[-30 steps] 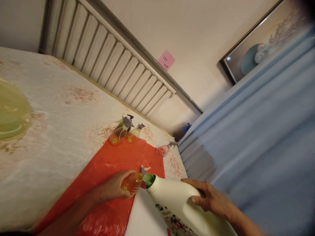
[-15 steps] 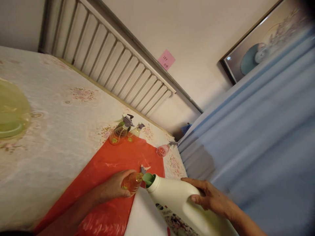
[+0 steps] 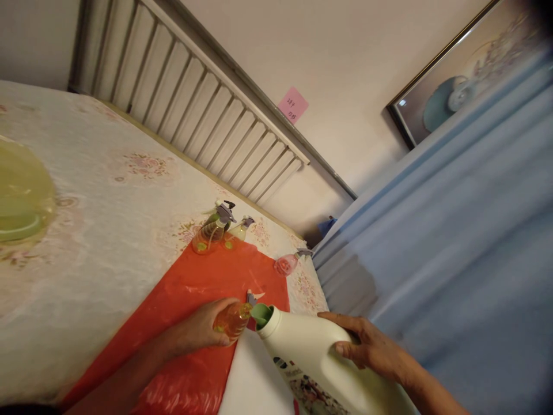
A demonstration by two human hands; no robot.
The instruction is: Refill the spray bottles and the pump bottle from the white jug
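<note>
Left hand [image 3: 196, 329] wrapped round small orange bottle [image 3: 231, 320] on red sheet [image 3: 203, 288]. Right hand [image 3: 367, 346] grips big white jug [image 3: 311, 357], green spout [image 3: 261, 315] tipped at bottle mouth. Jug label print and pink note [image 3: 292, 105] scribble both unreadable. No change from half a second ago.

My left hand [image 3: 199, 329] sits low in the middle of the frame, fingers curled in a closed grip, forearm running down to the lower left. My right hand [image 3: 369, 348] is at lower right, fingers wrapped, wrist angled toward the bottom right corner.
</note>
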